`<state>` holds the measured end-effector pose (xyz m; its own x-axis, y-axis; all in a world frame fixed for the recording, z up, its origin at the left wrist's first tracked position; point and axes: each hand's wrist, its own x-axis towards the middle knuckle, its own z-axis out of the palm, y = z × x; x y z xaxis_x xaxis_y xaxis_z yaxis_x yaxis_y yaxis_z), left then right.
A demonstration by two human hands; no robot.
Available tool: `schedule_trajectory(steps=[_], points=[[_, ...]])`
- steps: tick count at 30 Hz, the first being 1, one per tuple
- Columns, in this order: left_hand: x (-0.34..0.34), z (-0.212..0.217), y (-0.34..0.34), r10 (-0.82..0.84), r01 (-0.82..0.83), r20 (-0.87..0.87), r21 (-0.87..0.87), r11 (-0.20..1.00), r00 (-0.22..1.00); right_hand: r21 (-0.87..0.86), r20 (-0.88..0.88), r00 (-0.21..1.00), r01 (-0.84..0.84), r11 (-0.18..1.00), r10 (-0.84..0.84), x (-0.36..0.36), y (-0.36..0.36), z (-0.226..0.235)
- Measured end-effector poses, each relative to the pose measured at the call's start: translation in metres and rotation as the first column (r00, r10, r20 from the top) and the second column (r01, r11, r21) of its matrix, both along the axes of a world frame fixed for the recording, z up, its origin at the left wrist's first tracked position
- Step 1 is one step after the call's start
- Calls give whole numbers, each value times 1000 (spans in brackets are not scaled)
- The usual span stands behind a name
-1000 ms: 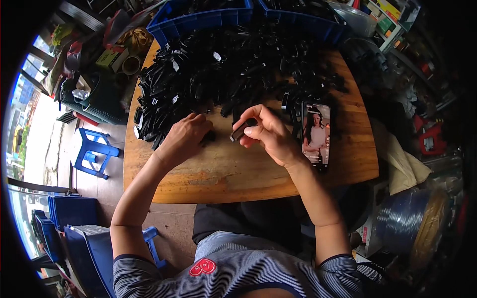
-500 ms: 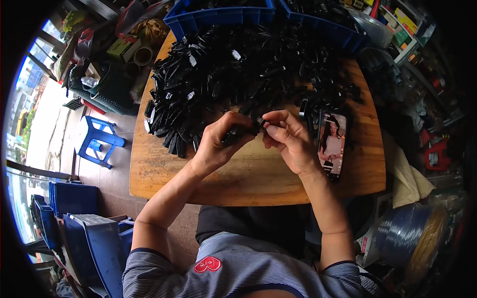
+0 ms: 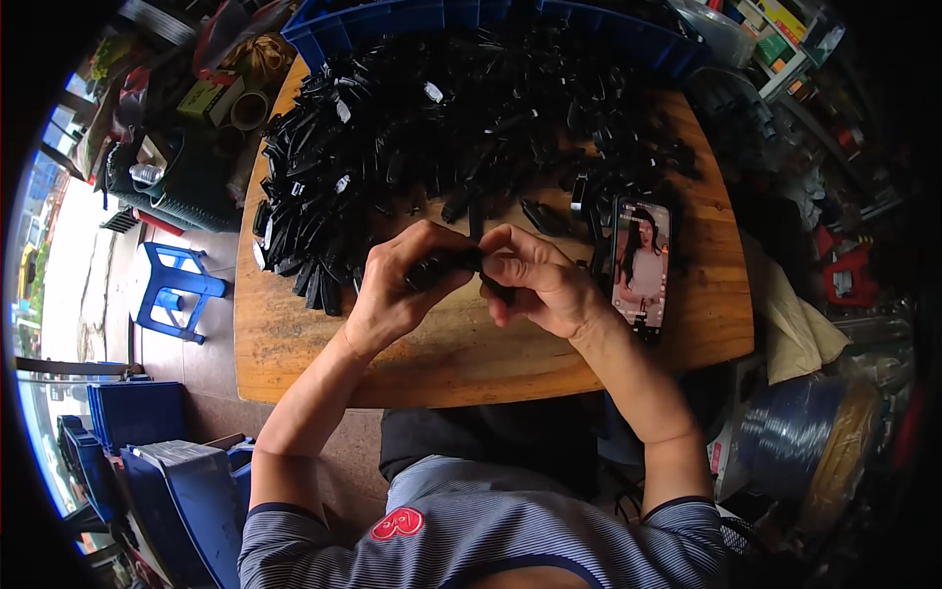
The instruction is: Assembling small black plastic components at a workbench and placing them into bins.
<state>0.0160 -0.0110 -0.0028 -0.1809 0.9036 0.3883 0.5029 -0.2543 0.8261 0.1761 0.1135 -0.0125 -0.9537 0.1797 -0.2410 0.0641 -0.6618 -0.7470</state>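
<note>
Both hands meet above the near middle of the wooden table (image 3: 422, 368). My left hand (image 3: 392, 294) is closed round a small black part (image 3: 428, 272), whose exact kind I cannot make out. Thumb and fingers of my right hand (image 3: 545, 285) pinch a small dark piece (image 3: 497, 290) right beside it; whether the two are joined is hidden by the fingers. Just beyond the hands spreads a wide heap of slim black parts (image 3: 392, 147), a few with whitish pieces among them.
Right of my hands, a phone (image 3: 643, 265) with a lit screen leans on the table. Blue crates (image 3: 392, 27) stand behind the heap. On the floor to the left are a blue stool (image 3: 175, 290) and blue bins (image 3: 186, 491). A wrapped spool (image 3: 795, 442) sits at right.
The whole view has shifted slightly. My right fingers have come closer to the left hand, and the dark piece in them now points downward.
</note>
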Motion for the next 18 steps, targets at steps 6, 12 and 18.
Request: schedule_trajectory(steps=[6, 12, 18], points=[[13, 0, 8, 57, 90, 640, -194, 977, 766, 604, -326, 912, 404, 687, -249, -8, -14, 1], [10, -11, 10, -20, 354, 863, -185, 917, 504, 627, -204, 941, 337, 702, -269, -7, -10, -4], [8, 1, 8, 20, 212, 538, -365, 907, 843, 798, -287, 892, 425, 428, -350, -13, -15, 0]])
